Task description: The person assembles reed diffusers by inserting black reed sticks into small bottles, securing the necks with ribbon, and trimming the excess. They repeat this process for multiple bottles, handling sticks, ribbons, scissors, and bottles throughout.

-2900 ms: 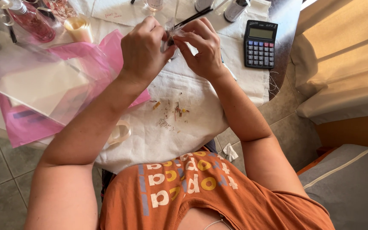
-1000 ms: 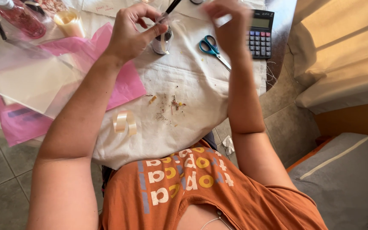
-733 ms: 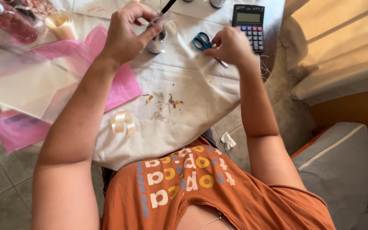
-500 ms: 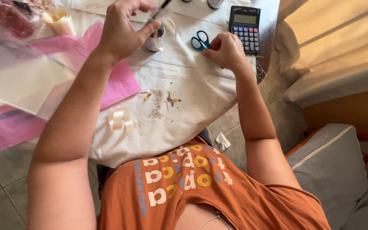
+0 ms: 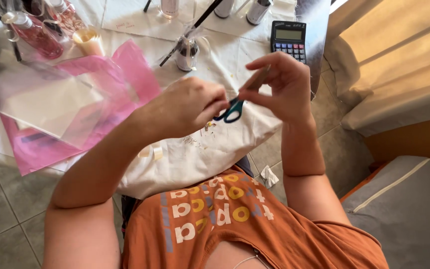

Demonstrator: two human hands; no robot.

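Your right hand (image 5: 282, 87) is up at about 1 o'clock from your chest, fingers curled and pinched on the scissors (image 5: 235, 107): blue handles hang below the fingertips, blades blurred between thumb and forefinger. Your left hand (image 5: 190, 104) sits at 11 o'clock, loosely fisted, fingertips touching the handle loops. Can't tell whether it grips them or holds anything else.

Risks: you're holding the blade end, so a slip could nick a finger. If the scissors drop, they land on the white cloth (image 5: 215, 149) near the scraps. The small wrapped bottle (image 5: 187, 50) at 12 o'clock stands close behind your hands, so a swing could tip it. The calculator (image 5: 288, 37) sits at the table's 1 o'clock edge and is easily knocked off.
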